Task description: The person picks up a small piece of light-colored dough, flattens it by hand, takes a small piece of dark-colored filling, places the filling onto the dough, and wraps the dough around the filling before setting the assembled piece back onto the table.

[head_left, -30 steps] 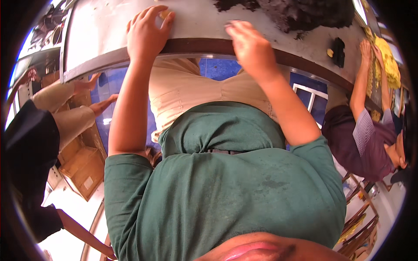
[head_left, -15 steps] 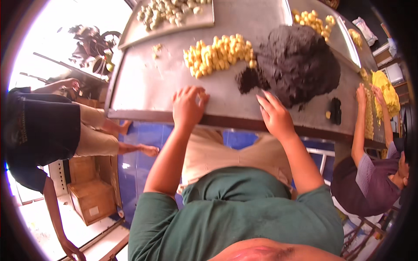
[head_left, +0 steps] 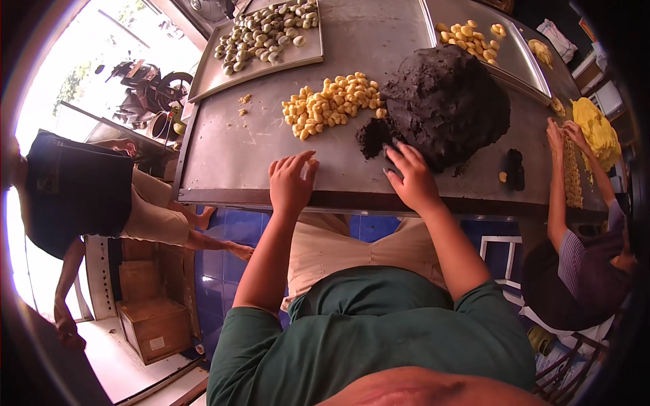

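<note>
The dark mass (head_left: 450,108) looks rough, the metal tabletop (head_left: 237,155) smooth.

Black dough (head_left: 447,105) with a faint brown cast, upper right of centre; crumbs (head_left: 371,137) of the same black at its left; pale golden-yellow pieces (head_left: 332,105), upper centre; grey table (head_left: 233,159) with a dark brown edge (head_left: 352,201); upper left, a silver-grey tray (head_left: 208,76) with balls (head_left: 271,34) mottled grey-green and cream; upper right, yellow lumps (head_left: 467,37); far right, a brighter yellow mass (head_left: 597,132); lower centre, a plain dark green shirt (head_left: 379,331) above tan trousers (head_left: 332,247); blue tiles (head_left: 227,271); left, a navy-black top (head_left: 78,189) and beige shorts (head_left: 154,197); lower left, a brown box (head_left: 169,325) with a white label (head_left: 157,343); right, a finely striped, greyish sleeve (head_left: 575,256) on a dark purple top (head_left: 596,287).
</note>
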Tool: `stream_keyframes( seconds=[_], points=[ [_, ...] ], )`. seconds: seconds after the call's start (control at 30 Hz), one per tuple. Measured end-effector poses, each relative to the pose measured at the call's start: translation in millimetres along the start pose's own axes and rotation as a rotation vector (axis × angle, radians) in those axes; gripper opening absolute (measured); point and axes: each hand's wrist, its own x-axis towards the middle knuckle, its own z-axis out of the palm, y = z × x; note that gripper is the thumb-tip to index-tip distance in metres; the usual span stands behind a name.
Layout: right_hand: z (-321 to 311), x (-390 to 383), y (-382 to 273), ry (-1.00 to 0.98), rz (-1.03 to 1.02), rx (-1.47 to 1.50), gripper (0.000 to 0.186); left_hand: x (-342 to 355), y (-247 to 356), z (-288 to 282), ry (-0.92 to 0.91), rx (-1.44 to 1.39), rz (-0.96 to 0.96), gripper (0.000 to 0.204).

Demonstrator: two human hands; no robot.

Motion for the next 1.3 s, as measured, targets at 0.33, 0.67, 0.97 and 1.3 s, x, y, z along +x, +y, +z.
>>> stream_keyframes(
  seconds=[0.33, 0.67, 0.97, 1.3],
  points=[
    [-9, -3, 4, 0.251, 0.099, 0.175, 0.039, -17, -17, -17, -0.124, 0.203, 0.069, 0.02],
    [-4, -10, 11, 0.2, 0.205, 0.145, 0.026, 90, 32, 33, 0.141, 0.101, 0.192, 0.027],
    [0, 1, 0, 0.139, 0.068, -0.036, 0.047, 80, -18, 65, 0.192, 0.201, 0.083, 0.029],
    [5, 2, -1, -0.034, 0.048, 0.008, 0.051, 21, -28, 7, 0.042, 0.181, -0.165, 0.027]
  ],
)
